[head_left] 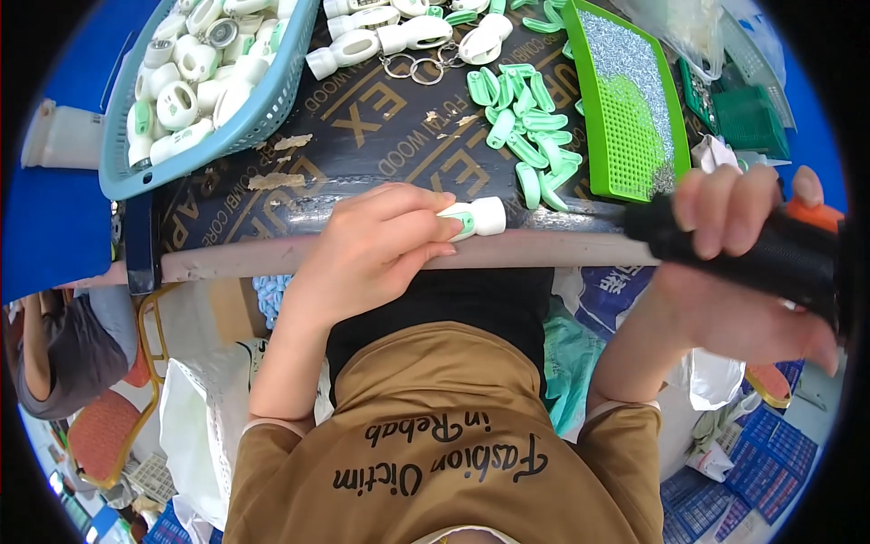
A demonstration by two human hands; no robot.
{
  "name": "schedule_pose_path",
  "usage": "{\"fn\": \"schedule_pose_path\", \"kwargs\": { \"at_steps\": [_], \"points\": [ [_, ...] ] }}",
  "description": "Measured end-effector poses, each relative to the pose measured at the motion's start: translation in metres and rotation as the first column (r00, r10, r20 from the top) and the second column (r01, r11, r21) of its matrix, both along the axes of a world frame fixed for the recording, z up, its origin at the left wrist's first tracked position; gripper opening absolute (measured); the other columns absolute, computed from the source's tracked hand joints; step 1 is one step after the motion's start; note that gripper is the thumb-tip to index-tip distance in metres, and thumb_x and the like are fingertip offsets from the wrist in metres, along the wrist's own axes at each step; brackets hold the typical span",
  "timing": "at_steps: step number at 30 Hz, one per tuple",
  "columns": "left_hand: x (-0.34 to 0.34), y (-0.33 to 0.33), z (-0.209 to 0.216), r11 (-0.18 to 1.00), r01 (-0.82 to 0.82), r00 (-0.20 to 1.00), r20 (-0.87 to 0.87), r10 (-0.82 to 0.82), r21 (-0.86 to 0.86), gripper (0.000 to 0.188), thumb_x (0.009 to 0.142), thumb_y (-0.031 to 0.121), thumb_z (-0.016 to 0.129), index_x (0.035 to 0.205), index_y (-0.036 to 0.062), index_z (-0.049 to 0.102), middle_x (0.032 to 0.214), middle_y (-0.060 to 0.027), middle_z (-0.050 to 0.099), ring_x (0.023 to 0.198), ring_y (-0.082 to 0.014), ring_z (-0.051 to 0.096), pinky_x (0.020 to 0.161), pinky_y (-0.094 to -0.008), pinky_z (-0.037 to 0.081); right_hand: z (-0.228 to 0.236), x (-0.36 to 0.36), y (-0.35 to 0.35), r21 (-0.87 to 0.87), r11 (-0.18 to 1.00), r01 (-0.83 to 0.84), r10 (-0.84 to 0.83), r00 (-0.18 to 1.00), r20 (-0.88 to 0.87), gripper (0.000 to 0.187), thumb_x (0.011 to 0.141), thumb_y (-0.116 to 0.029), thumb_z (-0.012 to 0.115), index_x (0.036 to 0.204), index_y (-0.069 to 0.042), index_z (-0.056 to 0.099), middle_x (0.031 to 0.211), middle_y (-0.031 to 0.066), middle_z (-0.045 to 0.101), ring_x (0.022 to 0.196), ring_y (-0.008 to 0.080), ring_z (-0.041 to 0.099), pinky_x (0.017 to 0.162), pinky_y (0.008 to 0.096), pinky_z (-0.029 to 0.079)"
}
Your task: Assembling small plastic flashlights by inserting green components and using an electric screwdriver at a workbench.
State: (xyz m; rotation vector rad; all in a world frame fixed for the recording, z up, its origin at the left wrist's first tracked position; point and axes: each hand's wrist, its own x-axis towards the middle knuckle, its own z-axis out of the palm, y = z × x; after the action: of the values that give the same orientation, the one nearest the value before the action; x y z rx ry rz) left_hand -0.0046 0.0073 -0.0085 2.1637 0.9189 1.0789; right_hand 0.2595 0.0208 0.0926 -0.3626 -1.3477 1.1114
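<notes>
My left hand (381,240) pinches a small white flashlight (489,216) with a green insert, at the table's near edge. The round white head points right, and my fingers cover its other end. My right hand (725,272) is wrapped round a black electric screwdriver (770,258). Its thin shaft points left toward the flashlight but is apart from it. Loose green plastic clips (526,118) lie in a pile beyond the flashlight. To their right stands a bright green tray (625,136) of tiny silvery screws, with a dimpled near half.
A blue basket (263,127) heaped with similar white flashlights stands at the left. More white pieces with key rings (426,68) lie at the back. A dark green container (752,122) and plastic bags (684,32) are at the far right. Another person (68,344) sits at the left.
</notes>
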Motion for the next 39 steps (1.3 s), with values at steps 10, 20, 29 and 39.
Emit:
{"fn": "schedule_pose_path", "kwargs": {
  "at_steps": [10,20,29,39],
  "points": [
    [-0.003,-0.002,0.004,1.000,0.005,1.000,0.002,-0.005,0.016,0.023,0.065,-0.001,0.077,0.086,0.0042,0.068,0.094,-0.0102,0.067,0.077,-0.0249,0.066,0.064,-0.0314,0.053,-0.005,-0.076,-0.010,-0.025,0.995,0.097,-0.091,0.982,0.168,0.099,0.058,-0.093,0.047,0.118,-0.015,0.044,0.066,0.0016,0.051,0.050,0.0155,0.049,0.053,0.0322,0.043],
    [-0.003,0.001,0.004,0.999,0.023,1.000,-0.013,-0.023,0.037,0.021,0.066,0.003,0.076,0.086,0.0056,0.068,0.093,-0.0096,0.067,0.076,-0.0261,0.065,0.063,-0.0334,0.052,-0.009,-0.078,-0.008,-0.014,0.999,0.051,-0.047,0.979,0.198,0.098,0.061,-0.091,0.048,0.121,-0.014,0.044,0.069,0.0023,0.052,0.052,0.0161,0.050,0.055,0.0327,0.043],
    [-0.005,-0.002,0.003,0.999,0.012,1.000,-0.012,-0.012,0.041,0.022,0.067,0.003,0.076,0.087,0.0065,0.068,0.093,-0.0087,0.066,0.078,-0.0260,0.065,0.065,-0.0341,0.052,-0.012,-0.083,-0.008,-0.012,1.000,-0.024,0.025,0.989,0.142,0.098,0.059,-0.090,0.052,0.120,-0.013,0.044,0.070,0.0029,0.052,0.053,0.0164,0.050,0.055,0.0322,0.042],
    [0.001,0.000,0.001,0.998,0.015,1.000,0.000,-0.015,0.069,0.023,0.065,0.002,0.076,0.086,0.0059,0.067,0.088,-0.0091,0.064,0.078,-0.0269,0.063,0.064,-0.0353,0.051,-0.015,-0.084,-0.001,0.031,0.997,-0.068,0.063,0.990,0.125,0.096,0.057,-0.089,0.054,0.116,-0.014,0.045,0.068,0.0024,0.052,0.050,0.0157,0.049,0.051,0.0304,0.041]
  ]
}}
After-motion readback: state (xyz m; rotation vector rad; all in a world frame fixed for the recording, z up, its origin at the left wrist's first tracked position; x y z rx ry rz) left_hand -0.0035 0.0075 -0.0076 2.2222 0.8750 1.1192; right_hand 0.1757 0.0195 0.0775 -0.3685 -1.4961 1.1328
